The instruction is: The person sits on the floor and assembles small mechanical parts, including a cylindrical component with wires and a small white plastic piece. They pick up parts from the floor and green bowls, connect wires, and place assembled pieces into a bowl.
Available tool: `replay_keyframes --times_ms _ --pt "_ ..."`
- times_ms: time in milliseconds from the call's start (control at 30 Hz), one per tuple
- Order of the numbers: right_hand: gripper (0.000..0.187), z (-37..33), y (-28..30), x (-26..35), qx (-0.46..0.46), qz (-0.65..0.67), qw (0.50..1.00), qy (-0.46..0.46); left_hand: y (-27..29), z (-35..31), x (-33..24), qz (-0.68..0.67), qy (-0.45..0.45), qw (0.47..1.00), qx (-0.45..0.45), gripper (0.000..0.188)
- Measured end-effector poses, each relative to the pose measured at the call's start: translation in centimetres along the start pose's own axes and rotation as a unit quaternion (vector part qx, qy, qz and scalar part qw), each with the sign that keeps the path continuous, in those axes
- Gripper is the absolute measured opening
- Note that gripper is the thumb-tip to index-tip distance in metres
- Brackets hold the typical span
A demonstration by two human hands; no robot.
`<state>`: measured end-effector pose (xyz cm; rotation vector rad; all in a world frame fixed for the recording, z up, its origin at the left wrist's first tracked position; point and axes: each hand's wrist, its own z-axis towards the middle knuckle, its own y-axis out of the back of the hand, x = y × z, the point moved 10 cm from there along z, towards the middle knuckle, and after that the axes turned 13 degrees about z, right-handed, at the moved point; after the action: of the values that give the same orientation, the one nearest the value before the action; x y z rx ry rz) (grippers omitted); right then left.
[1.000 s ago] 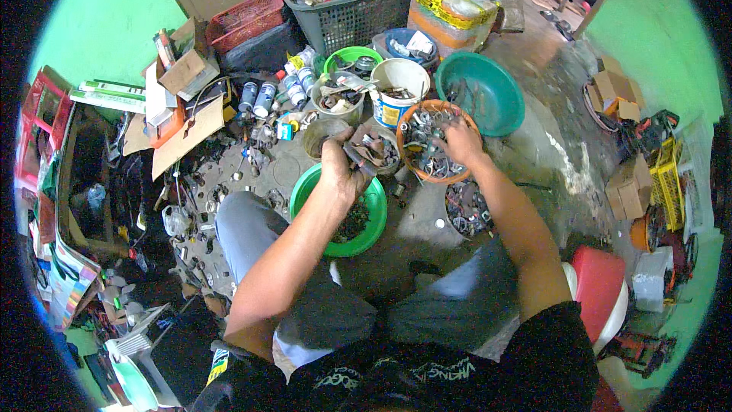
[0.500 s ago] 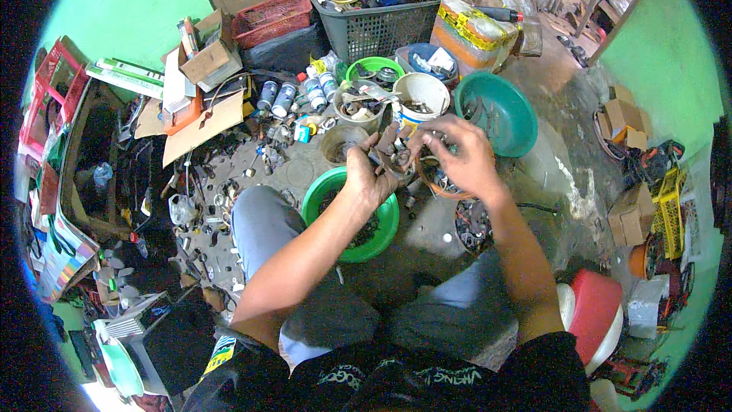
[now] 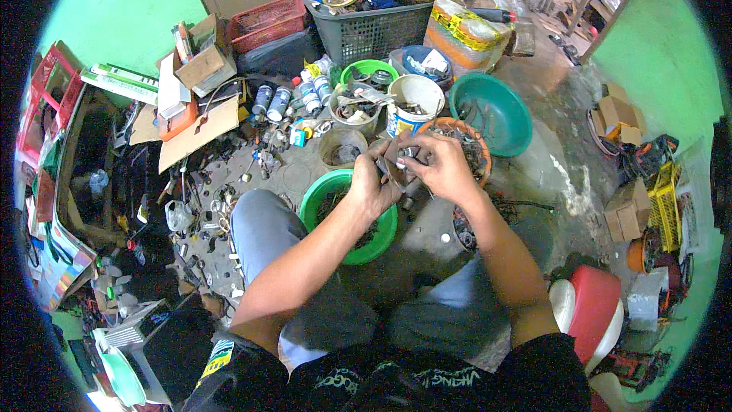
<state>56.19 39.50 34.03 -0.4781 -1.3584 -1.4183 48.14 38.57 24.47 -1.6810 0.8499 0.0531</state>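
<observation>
My left hand (image 3: 372, 185) is closed around a dark metal part (image 3: 392, 162) in front of me. My right hand (image 3: 444, 171) closes on the same piece from the other side, its fingertips by a shiny round end. The exact kind of part is too small to make out, and fingers cover much of it. Beneath my left hand stands a bright green basin (image 3: 308, 216) holding small dark bits. Beyond my right hand lies an orange basin (image 3: 485, 145) filled with small metal pieces.
A white bucket (image 3: 432, 101), a teal basin (image 3: 520, 123) and a round grey tub (image 3: 325, 145) stand ahead. Spray cans (image 3: 279, 102) lie at the left of these. Loose parts litter the floor on the left. A red and white stool (image 3: 595, 311) is at the right.
My right hand has come down and inward to meet the metal part in my left hand. The orange basin behind it shows more now. The whole view has shifted slightly.
</observation>
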Motion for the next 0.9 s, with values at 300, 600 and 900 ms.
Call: replay_keyframes --times_ms 300,600,900 --pt "0.022 1.0 6.9 -10.0 -0.083 0.205 0.964 -0.147 1.7 2.4 1.5 -0.033 0.013 0.998 0.051 0.040" --pt "0.033 -0.5 9.3 -19.2 -0.121 -0.184 0.967 -0.127 3.5 4.2 2.1 0.055 0.026 0.997 -0.052 0.024" --pt "0.042 0.3 1.1 -18.8 -0.113 0.223 0.945 -0.211 1.6 3.9 0.9 0.112 0.028 0.991 0.070 0.021"
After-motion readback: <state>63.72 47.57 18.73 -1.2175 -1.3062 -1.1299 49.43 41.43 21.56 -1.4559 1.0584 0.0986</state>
